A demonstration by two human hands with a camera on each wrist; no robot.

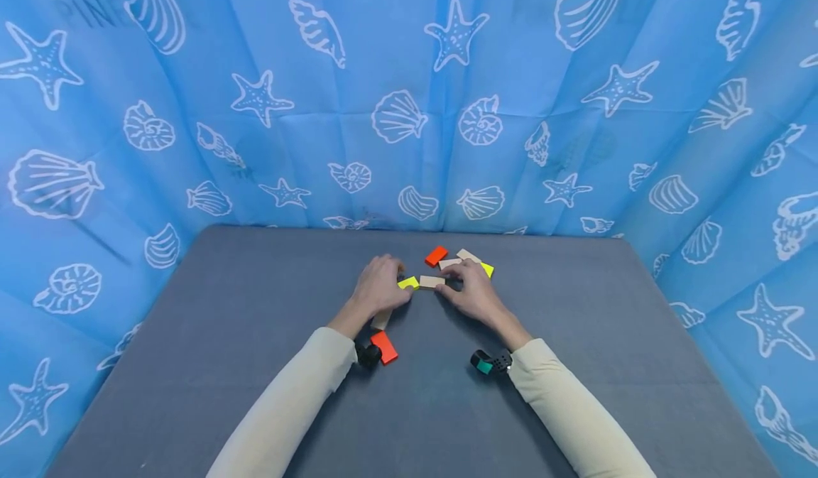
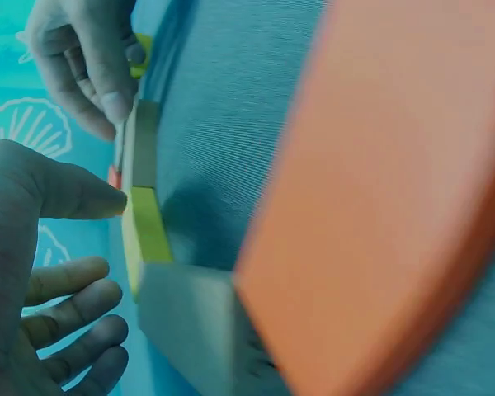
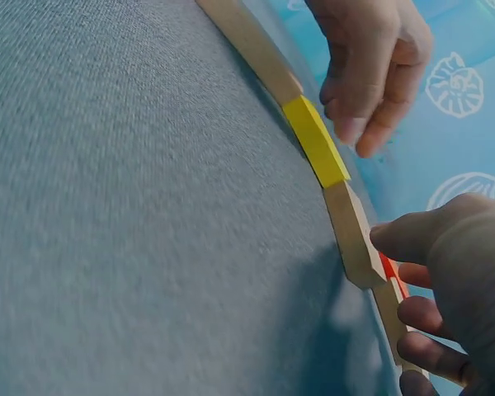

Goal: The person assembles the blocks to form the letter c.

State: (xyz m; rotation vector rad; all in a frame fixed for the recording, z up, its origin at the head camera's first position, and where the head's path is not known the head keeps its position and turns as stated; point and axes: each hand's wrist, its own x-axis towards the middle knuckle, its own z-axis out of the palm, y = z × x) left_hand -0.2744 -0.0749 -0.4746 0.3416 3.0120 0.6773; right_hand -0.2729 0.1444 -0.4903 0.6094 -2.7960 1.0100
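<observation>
A yellow block [image 1: 409, 283] and a plain wooden block [image 1: 432, 282] lie end to end on the grey cloth. My left hand [image 1: 380, 284] is at the yellow block, its thumb tip close by the edge and its other fingers spread loosely behind. In the right wrist view, the left fingertips stand just off the yellow block [image 3: 317, 142]. My right hand [image 1: 474, 290] pinches the right end of the wooden block between thumb and finger. In the right wrist view, the thumb meets the edge of this wooden block [image 3: 351, 233].
Nearer me, another wooden block [image 1: 381, 319] and a red block [image 1: 384, 347] continue the curved row, beside the left wrist. Behind the right hand lie a red block [image 1: 437, 256], two wooden ones and a yellow block [image 1: 488, 270]. A blue shell-print curtain [image 1: 396, 116] hangs behind the table.
</observation>
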